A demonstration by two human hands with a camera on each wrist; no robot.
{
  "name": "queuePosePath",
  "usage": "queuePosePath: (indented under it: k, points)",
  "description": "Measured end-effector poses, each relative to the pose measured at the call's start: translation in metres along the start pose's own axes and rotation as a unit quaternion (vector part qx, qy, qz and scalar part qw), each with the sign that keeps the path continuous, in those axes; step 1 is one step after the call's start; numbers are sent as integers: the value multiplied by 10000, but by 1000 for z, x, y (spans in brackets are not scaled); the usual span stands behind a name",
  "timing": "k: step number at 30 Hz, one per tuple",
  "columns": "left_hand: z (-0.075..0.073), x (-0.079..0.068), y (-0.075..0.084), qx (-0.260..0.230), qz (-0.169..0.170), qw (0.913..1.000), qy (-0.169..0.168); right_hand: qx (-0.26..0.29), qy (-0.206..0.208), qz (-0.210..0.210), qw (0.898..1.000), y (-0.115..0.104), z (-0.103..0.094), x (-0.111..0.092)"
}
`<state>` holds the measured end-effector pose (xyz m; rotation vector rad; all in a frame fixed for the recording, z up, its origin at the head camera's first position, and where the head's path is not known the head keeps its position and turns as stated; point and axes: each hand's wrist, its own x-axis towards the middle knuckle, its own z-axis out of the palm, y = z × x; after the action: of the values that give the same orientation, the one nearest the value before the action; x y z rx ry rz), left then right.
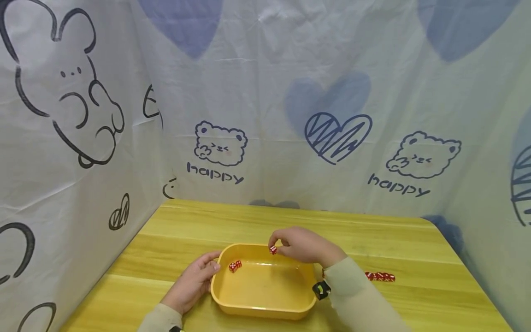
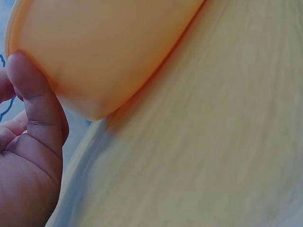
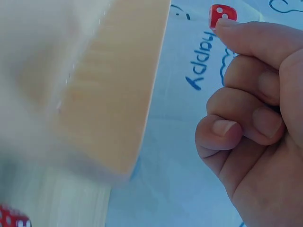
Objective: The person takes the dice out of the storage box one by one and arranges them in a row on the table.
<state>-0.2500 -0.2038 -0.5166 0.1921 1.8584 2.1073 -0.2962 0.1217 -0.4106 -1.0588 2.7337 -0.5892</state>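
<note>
In the head view, my right hand [image 1: 304, 245] hovers over the back part of a yellow plastic basin [image 1: 265, 313]. Between its thumb and forefinger it pinches a red die [image 1: 273, 249] with white dots; the right wrist view shows the same die [image 3: 222, 15], the other fingers curled into the palm. My left hand [image 1: 195, 279] grips the basin's left side, the thumb [image 2: 29, 75] on the wall near the rim. Inside the basin, red dice [image 1: 235, 266] lie close together by the left wall.
A row of several red dice [image 1: 380, 276] lies on the wooden table [image 1: 166, 240], right of the basin and partly behind the right sleeve [image 1: 356, 286]. A white printed curtain [image 1: 265, 161] hangs behind the table and along both sides.
</note>
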Motion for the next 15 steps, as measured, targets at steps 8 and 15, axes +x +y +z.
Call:
queuePosePath:
  k: [8, 15]
  points:
    - [1, -1, 1, 21, 10, 10000, 44, 43, 311, 248, 9992, 16, -6, -23]
    - [3, -1, 3, -50, 8, 10000, 29, 125, 487, 531, 9973, 28, -7, -42]
